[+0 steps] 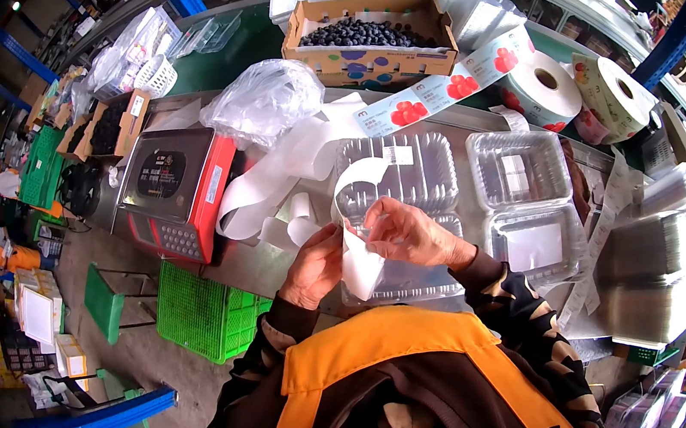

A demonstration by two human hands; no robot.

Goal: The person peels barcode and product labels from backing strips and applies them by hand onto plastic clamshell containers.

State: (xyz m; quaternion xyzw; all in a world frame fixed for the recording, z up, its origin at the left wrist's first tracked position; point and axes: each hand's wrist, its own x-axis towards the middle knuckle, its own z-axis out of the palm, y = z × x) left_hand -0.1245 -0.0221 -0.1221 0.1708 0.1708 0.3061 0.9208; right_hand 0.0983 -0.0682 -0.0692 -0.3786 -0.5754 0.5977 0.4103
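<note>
My left hand [316,267] pinches a white paper label strip [362,270], which curls up above the fingers and hangs down toward my apron. Close beside it, my right hand [414,234] has its thumb and fingers pressed together at the strip's edge. What lies between those fingertips is too small to make out. Beneath both hands is a clear plastic clamshell box [416,286], partly covered by them. Another open clamshell [401,167] with a small printed label sits just beyond. To the right lies an open clamshell [534,243] with a white pad inside.
A red scale [211,197] stands left, near a plastic bag [267,100] and loose white strip. Behind are a carton of blueberries [368,66] and label rolls [541,89]. Stacked clear containers [648,263] rise at right; a green crate [205,310] sits below.
</note>
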